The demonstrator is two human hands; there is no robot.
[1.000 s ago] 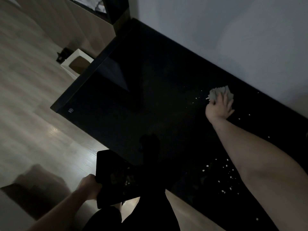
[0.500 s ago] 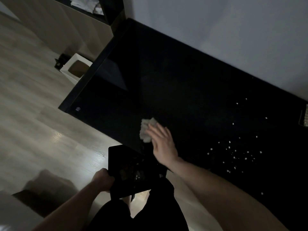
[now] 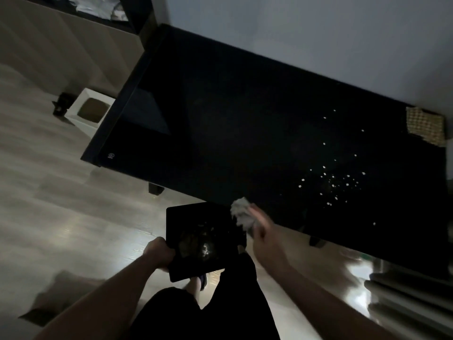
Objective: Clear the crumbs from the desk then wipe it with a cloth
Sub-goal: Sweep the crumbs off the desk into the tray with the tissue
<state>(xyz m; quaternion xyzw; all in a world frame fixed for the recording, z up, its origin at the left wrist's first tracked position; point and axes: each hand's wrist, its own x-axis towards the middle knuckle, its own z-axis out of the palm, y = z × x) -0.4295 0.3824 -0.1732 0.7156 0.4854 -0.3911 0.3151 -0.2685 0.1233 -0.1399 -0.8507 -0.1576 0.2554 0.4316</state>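
Cloth (image 3: 241,213) now beside tray (image 3: 196,217)

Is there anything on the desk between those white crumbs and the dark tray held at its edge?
Nothing visible does. The crumbs lie on the bare black desk. The stretch toward the tray, held by the left hand, looks open. The right hand with the cloth is at the edge.

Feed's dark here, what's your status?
Left hand grips tray below desk edge. Right hand holds cloth there. Crumbs remain. Nothing obstructing.
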